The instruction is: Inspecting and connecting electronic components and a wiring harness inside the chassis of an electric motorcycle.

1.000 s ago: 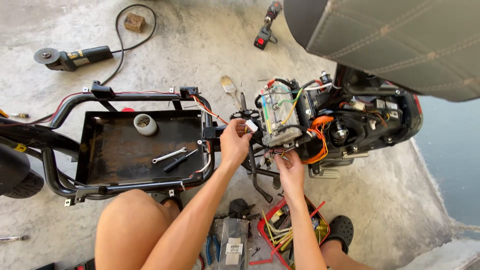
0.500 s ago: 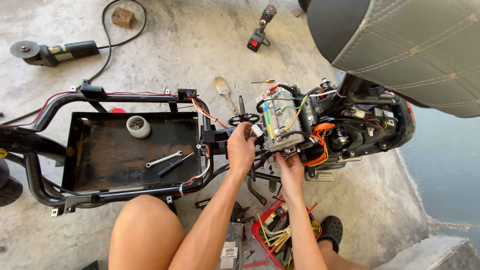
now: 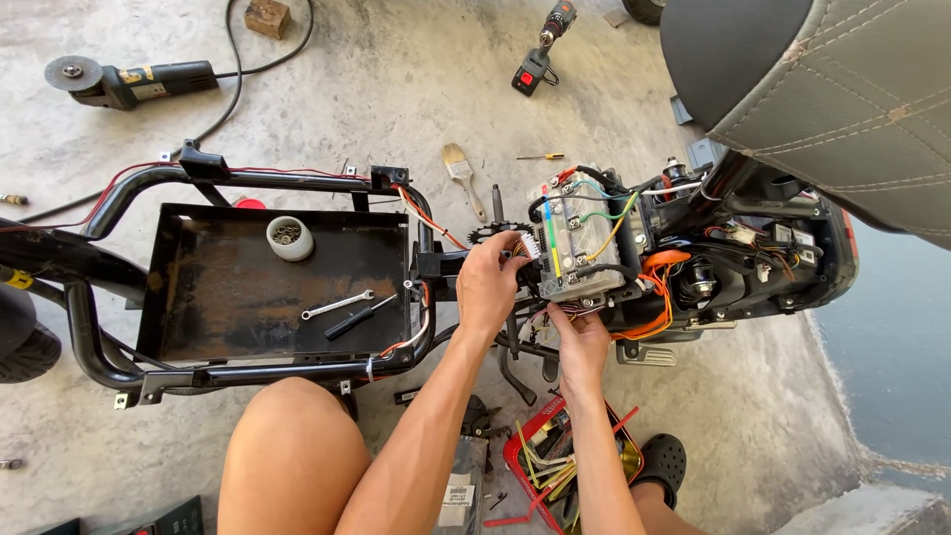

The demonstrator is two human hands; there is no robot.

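A silver controller box [image 3: 577,241] with coloured wires sits in the open frame of a small electric scooter [image 3: 753,248]. My left hand [image 3: 488,284] is at the box's left side, its fingertips pinched on a small white connector [image 3: 528,248]. Just below the box, my right hand [image 3: 581,342] has its fingers curled up into the wire bundle [image 3: 573,312] hanging there. Orange cable [image 3: 654,287] loops to the right of the box.
A black metal tray [image 3: 198,297] in the frame holds a wrench [image 3: 337,305], a screwdriver [image 3: 359,317] and a white cup of washers [image 3: 290,238]. An angle grinder [image 3: 129,81], a drill [image 3: 543,45] and a brush [image 3: 462,176] lie on the concrete. A red tool tray [image 3: 523,458] sits by my feet.
Both hands stay at the controller box; my left hand has shifted slightly towards its left edge. The view has moved a little.
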